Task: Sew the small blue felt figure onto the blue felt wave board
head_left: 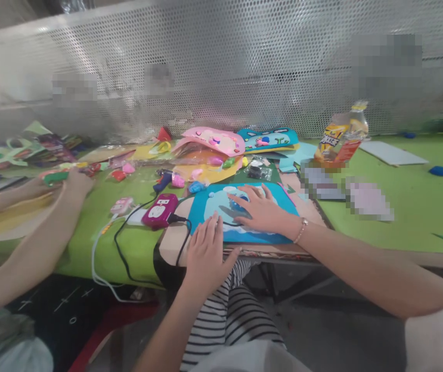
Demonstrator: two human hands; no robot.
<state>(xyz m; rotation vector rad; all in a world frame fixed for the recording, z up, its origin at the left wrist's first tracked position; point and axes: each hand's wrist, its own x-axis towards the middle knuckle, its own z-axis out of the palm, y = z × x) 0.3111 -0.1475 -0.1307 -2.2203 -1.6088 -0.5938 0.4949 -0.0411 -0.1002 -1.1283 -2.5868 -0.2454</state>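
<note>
One blue craft panel (260, 236) lies beneath the person's two hands at the near edge of the green table (411, 227). The right hand (262, 209) lies across its middle, fingers apart, clamped on nothing; the left hand (206, 248) extends its fingers, close together, over the near-left part, grasping nothing. Beyond are two decorated panels, one pink (214, 142), one teal (268, 139); one magenta device (161, 211) sits left.

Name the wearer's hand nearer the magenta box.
Left. The left hand is right of the magenta box, toward the wearer; the right hand is farther right, over the blue sheet.
</note>
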